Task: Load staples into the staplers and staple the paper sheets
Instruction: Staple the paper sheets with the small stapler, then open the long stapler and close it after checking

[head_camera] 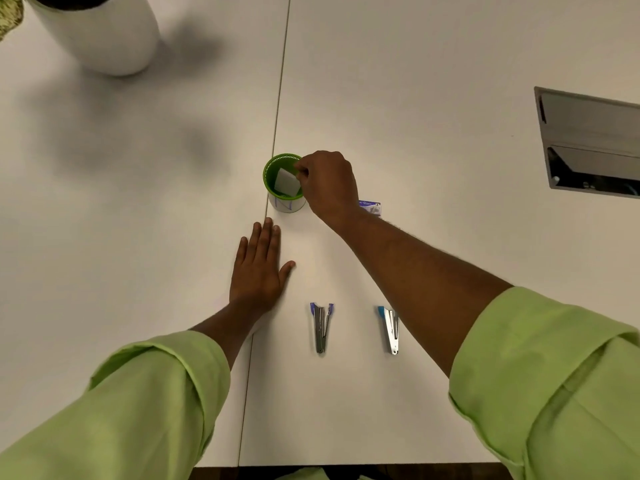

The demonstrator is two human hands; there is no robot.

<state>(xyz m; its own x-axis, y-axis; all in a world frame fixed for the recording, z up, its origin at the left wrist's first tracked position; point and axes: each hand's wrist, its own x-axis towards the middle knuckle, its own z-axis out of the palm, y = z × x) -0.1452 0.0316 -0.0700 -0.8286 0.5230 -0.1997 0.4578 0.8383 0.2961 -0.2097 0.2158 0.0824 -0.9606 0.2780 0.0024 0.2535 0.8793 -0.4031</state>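
One green cup [284, 183] stands beside the table's [415, 98] seam, holding folded paper sheets [287, 182]. The right hand [329, 183] reaches over its rim, fingertips pinching the paper. The left hand [258, 268] lies flat, fingers straight, just nearer than the cup. Two staplers [322, 327] [390, 329] lie nearer still, apart, with bare table between them and the front edge. One staple box [371, 206] sits right of the cup.

No readable text anywhere: the small blue staple box [371, 207] carried white print too blurred to make out, and the cup [286, 203] bore only purple line marks, no letters.
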